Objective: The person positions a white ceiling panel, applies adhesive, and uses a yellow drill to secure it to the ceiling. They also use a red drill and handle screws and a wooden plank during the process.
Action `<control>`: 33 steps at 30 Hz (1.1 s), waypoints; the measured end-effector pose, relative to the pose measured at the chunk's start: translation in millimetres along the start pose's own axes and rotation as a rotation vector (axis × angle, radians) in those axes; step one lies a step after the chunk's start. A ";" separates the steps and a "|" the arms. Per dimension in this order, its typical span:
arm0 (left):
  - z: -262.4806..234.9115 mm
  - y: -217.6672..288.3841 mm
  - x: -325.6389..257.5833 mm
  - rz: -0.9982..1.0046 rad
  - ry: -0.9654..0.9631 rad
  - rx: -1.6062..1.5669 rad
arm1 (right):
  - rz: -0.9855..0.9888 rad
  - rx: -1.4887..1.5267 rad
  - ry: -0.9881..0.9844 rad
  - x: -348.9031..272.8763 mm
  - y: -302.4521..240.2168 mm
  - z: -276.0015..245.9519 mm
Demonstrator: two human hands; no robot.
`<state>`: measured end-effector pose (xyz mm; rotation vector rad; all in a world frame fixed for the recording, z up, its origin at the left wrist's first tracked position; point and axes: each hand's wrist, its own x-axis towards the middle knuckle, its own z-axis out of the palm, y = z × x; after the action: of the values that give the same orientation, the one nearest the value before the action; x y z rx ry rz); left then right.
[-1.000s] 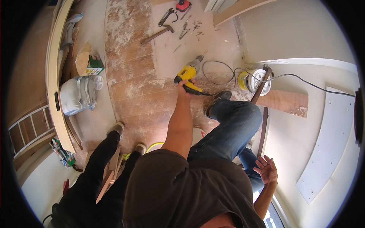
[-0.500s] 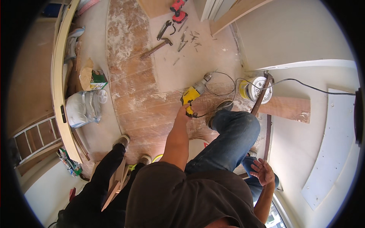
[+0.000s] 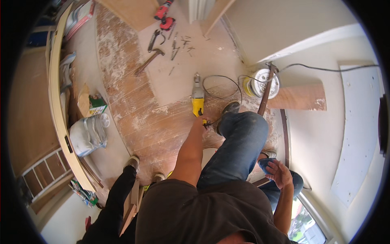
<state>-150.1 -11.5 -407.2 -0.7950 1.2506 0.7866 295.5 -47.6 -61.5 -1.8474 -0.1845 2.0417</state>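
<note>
My left hand [image 3: 200, 122] is closed round the handle of a yellow and grey corded power drill [image 3: 198, 101]. The drill is low over the dusty floor, its chuck pointing straight away from me. Whether it touches the boards I cannot tell. A dark cord [image 3: 221, 77] loops beside it to the right. Off to the right, my right hand [image 3: 280, 175] is held up by my leg, palm showing and fingers apart, with nothing in it.
A hammer [image 3: 150, 61], an adjustable wrench [image 3: 153, 40], a red cordless drill [image 3: 164, 18] and loose bits lie ahead. A long-handled hammer [image 3: 266, 91] leans across a white-lidded bucket [image 3: 260, 83]. Another person's dark-trousered leg [image 3: 118, 191] is at left, near plastic bags [image 3: 89, 134].
The drill has swung from pointing ahead and right to pointing straight ahead, still in my left hand. The whole view has shifted, so the floor tools appear further left.
</note>
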 end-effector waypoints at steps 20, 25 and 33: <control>12.5 83.9 -7.1 -0.014 -0.259 -0.077 | -0.118 -0.082 -0.138 32.8 20.4 14.6; 55.0 59.0 -71.4 0.270 0.017 0.278 | -0.013 0.173 -0.208 78.7 43.8 -5.2; -14.5 12.4 -190.8 0.697 0.083 0.913 | -0.118 0.277 -0.150 135.5 17.0 -16.8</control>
<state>-194.9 -32.0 -221.9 0.3791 1.7745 0.6083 300.1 -16.7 -195.5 -1.4847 -0.0457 2.0102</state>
